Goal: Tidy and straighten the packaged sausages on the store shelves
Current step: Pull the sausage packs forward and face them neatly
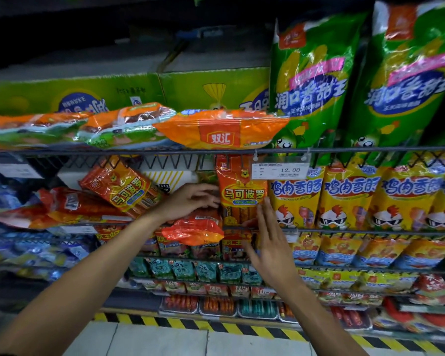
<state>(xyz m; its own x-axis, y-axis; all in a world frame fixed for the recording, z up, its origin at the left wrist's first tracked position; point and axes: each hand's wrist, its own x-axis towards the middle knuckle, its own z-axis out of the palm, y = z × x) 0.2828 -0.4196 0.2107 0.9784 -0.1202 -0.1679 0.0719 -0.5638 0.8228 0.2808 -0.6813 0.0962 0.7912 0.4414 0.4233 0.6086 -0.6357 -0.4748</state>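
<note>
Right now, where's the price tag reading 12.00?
In the head view, the price tag hangs from the upper wire shelf rail, right of centre, overlapping the upright orange sausage pack and just above the yellow chicken sausage packs.
</note>
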